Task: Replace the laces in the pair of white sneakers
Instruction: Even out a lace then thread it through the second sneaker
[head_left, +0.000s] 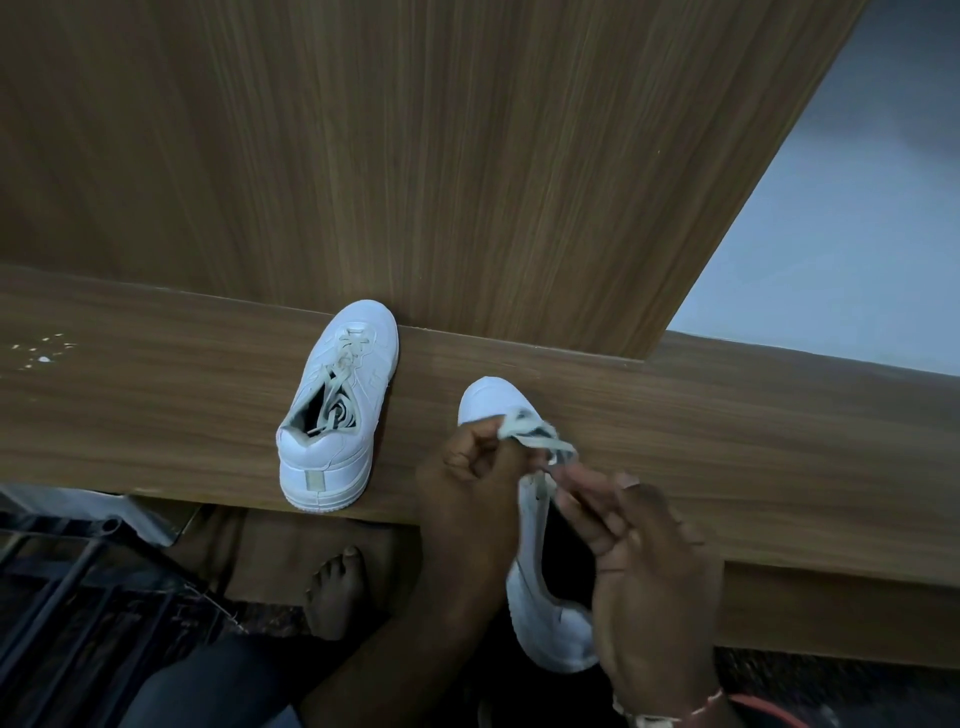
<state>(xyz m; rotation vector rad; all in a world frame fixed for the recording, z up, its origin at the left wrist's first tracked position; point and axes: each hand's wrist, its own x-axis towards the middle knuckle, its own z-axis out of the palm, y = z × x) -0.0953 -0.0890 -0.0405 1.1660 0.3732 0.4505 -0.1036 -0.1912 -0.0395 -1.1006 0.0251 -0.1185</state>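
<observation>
Wood-grain worktop (156, 405) backed by an upright panel (467, 156) of the same finish. Left: laced white sneaker (332, 410), toe touching the panel (heel at the near edge). Centre-right: left hand (472, 467) pinching a grey lace (550, 442) above the second sneaker (545, 629), which overhangs the near edge. Right: right hand (644, 571), fingertips pinching the lace too.

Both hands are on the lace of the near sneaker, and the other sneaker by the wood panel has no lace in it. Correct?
Not quite. In the head view the left hand and right hand do pinch the lace of the near sneaker, but the other sneaker is not laceless: a loose lace runs through its eyelets and bunches in its opening.
</observation>
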